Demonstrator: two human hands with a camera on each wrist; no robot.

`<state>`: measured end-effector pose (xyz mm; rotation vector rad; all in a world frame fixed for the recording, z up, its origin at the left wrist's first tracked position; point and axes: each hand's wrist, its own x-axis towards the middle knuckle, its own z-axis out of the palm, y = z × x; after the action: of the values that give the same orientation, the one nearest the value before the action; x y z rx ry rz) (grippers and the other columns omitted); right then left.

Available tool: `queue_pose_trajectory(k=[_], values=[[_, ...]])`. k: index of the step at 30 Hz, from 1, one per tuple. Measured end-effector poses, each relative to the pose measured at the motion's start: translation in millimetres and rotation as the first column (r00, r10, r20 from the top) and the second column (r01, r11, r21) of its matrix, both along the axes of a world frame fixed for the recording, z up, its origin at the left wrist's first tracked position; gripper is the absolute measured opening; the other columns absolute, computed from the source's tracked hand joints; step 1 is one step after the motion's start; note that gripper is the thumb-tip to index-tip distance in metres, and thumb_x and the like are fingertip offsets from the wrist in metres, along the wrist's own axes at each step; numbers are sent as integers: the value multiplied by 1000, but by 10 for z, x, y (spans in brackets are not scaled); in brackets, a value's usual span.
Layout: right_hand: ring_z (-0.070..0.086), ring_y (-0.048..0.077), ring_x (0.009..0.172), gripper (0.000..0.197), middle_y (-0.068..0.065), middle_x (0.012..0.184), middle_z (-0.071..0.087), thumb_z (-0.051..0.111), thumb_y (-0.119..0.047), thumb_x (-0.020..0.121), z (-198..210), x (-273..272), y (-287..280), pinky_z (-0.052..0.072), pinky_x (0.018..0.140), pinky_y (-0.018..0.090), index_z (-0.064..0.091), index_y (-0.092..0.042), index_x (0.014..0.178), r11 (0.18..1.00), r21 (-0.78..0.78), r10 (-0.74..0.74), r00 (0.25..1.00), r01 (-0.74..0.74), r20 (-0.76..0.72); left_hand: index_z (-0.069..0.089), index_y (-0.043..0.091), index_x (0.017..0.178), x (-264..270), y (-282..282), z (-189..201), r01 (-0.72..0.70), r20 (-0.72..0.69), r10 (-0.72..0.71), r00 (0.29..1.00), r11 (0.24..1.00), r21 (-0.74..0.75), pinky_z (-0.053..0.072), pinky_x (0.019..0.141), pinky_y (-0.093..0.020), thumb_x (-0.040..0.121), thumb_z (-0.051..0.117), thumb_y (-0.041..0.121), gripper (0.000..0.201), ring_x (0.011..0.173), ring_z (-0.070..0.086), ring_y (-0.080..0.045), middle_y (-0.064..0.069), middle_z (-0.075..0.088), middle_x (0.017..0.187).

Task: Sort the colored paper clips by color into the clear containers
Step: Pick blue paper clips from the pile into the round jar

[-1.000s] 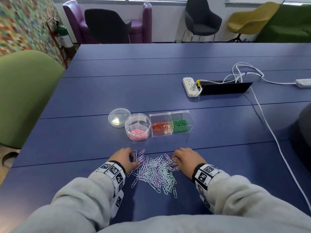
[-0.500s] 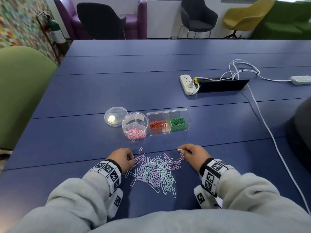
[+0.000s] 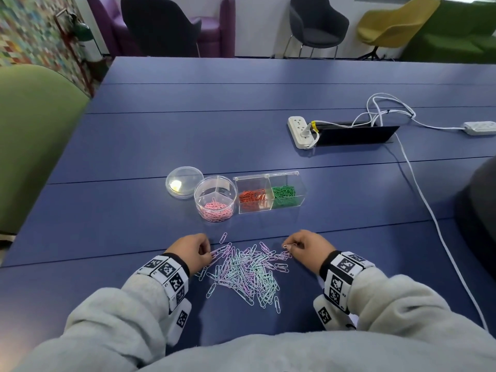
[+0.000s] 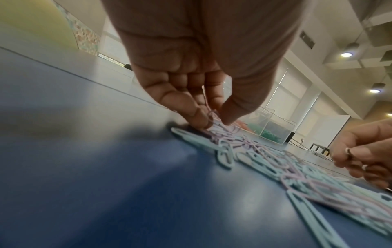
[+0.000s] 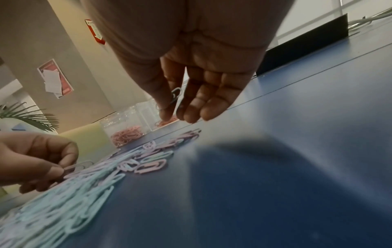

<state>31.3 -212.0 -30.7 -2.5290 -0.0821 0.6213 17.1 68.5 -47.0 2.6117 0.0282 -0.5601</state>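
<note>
A loose pile of pale blue, mint and lilac paper clips (image 3: 247,272) lies on the blue table between my hands. At the pile's left edge my left hand (image 3: 206,252) pinches lilac clips (image 4: 213,117) between thumb and fingers. My right hand (image 3: 294,245) is lifted just above the pile's right edge and pinches a pale clip (image 5: 175,99) between thumb and forefinger. Behind the pile stand a round clear container (image 3: 214,198) with pink clips and a rectangular clear box (image 3: 269,193) holding orange clips on the left and green clips on the right.
A round clear lid (image 3: 183,181) lies left of the round container. A white power strip (image 3: 302,131), a black cable hatch (image 3: 354,134) and white cables (image 3: 418,189) sit at the right rear. A green chair (image 3: 29,140) stands at the table's left.
My right hand has lifted off the pile and moved slightly right with a clip pinched. My left hand has closed its fingers on clips at the pile's left edge.
</note>
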Motion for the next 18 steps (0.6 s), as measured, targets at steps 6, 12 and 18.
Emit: queue_pose_trajectory(k=[6, 12, 18], values=[[56, 8, 86, 14, -9, 94, 57, 57, -21, 92, 61, -124, 120, 45, 81, 19, 67, -19, 100, 988, -1, 156, 987, -156, -29, 51, 29, 73, -12, 4, -26, 61, -18, -61, 998, 998, -12, 42, 70, -19, 80, 61, 17, 17, 77, 55, -12, 9, 54, 81], [52, 11, 89, 12, -10, 98, 46, 57, -18, 89, -6, -211, 336, 42, 85, 20, 66, -19, 98, 931, -20, 365, 931, -365, -8, 48, 30, 83, -22, -64, 19, 135, 35, -136, 990, 990, 34, 43, 76, -23, 81, 63, 26, 15, 83, 51, -13, 7, 46, 92], [49, 17, 110, 61, -3, 123, 41, 71, -40, 79, -28, -246, 426, 45, 97, 36, 45, -30, 132, 913, -135, 378, 922, -386, -83, 51, 28, 112, -120, -272, 68, 357, 40, -359, 932, 933, 42, 41, 85, -26, 80, 66, 40, 38, 94, 48, -12, 9, 45, 102]])
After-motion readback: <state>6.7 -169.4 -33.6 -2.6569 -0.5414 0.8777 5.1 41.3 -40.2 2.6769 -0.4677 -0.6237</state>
